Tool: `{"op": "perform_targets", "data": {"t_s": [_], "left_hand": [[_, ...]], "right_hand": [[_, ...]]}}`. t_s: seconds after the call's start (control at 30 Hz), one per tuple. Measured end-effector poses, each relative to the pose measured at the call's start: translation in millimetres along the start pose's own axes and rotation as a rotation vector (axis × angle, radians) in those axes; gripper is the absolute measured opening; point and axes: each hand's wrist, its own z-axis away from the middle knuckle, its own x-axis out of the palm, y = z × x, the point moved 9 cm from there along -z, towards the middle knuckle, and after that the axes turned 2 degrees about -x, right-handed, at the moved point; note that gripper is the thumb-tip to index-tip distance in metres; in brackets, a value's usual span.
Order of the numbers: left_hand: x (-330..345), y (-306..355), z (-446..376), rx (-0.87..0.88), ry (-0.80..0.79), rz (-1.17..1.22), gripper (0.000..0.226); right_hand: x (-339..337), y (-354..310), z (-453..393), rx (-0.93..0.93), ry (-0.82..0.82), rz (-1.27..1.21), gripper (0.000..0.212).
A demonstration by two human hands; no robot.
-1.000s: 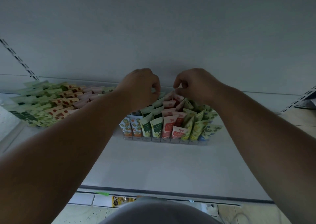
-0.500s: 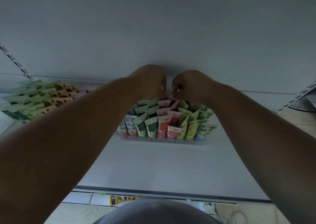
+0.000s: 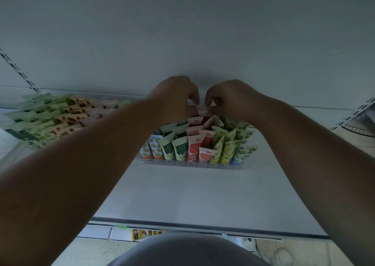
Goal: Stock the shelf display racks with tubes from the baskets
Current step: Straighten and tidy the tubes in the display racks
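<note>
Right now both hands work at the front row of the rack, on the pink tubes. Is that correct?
Not quite: the head view shows the left hand and right hand at the back row of the clear display rack, not the front. They do pinch a pink tube there.

Dim, bluish light; forearms in shadow, wide-angle bending and softness at edges.
</note>
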Motion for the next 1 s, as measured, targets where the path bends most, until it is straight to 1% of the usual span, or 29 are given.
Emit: {"op": "perform_targets", "data": {"t_s": [0.1,0.17,0.23,0.33,0.53,0.63,0.7,0.77,0.83,1.0], "left_hand": [[0.0,10.2,8.7,0.076,0.007,-0.051,0.008],[2.6,14.7,10.4,0.114,-0.002,-0.119,0.010],[4.8,13.4,9.4,0.109,-0.020,-0.148,0.012],[9.1,9.9,7.7,0.085,-0.059,-0.181,0.011],[13.8,1.6,5.7,-0.012,-0.082,-0.108,0.011],[14.6,-0.4,6.4,-0.027,-0.079,-0.082,0.010],[11.8,0.3,10.3,-0.009,-0.077,-0.071,0.010],[2.4,2.0,17.8,0.038,-0.032,-0.033,0.007],[-6.1,0.7,28.4,0.081,-0.008,-0.023,0.007],[-6.0,-5.2,42.8,0.104,-0.072,-0.062,0.006]], "right_hand": [[3.2,-4.2,8.5,-0.025,-0.028,-0.024,0.009],[7.5,-6.3,9.5,-0.022,-0.051,-0.018,0.009],[10.5,-6.2,8.2,0.000,-0.058,-0.021,0.009],[12.4,-5.1,6.8,0.027,-0.043,-0.033,0.014],[12.0,-2.7,7.8,0.082,-0.001,-0.020,0.010],[12.3,-4.9,7.8,0.087,0.002,-0.007,0.008],[10.3,-8.1,9.2,0.070,0.028,0.005,0.006],[7.6,-13.1,12.0,0.052,0.049,-0.011,0.003],[8.4,-23.3,14.4,0.026,0.033,-0.046,0.004],[15.9,-42.2,14.6,0.011,-0.041,-0.104,0.011]]}}
